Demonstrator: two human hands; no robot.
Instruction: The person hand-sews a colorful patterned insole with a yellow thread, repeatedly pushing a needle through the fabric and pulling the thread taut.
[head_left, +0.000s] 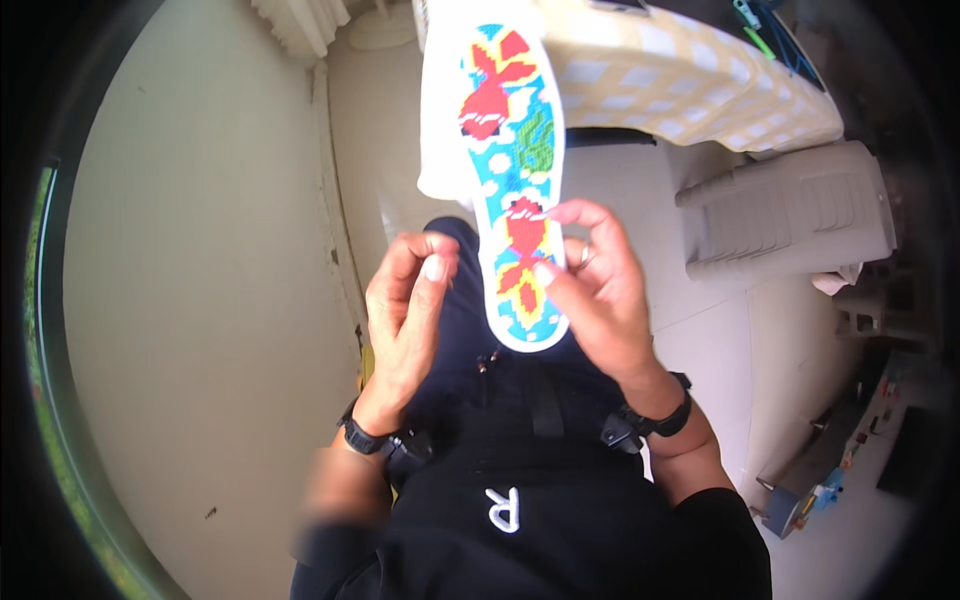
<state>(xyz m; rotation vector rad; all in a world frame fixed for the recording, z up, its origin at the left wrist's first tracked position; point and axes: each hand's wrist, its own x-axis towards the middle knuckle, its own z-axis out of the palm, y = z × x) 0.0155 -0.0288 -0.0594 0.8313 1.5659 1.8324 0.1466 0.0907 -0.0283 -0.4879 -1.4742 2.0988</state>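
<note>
An embroidered insole (504, 176) with red fish, green and yellow shapes on blue and a white rim lies lengthwise before me, its rounded heel end towards my body. My right hand (600, 277) holds its lower right edge, with the thumb on the stitched face and the forefinger higher up the same edge. Left of the insole, apart from it, my left hand (416, 285) has thumb and fingertips pinched together. Whether a needle or thread is between them cannot be told. A white cloth or surface (444, 127) shows behind the insole's upper left.
A table with a yellow-and-white checked cloth (675, 90) stands ahead on the right, with scissors-like and green items on top. A pale plastic stool or chair (787, 210) is on the right. A wall (202, 262) runs along the left. A cluttered low shelf (810, 487) lies far right.
</note>
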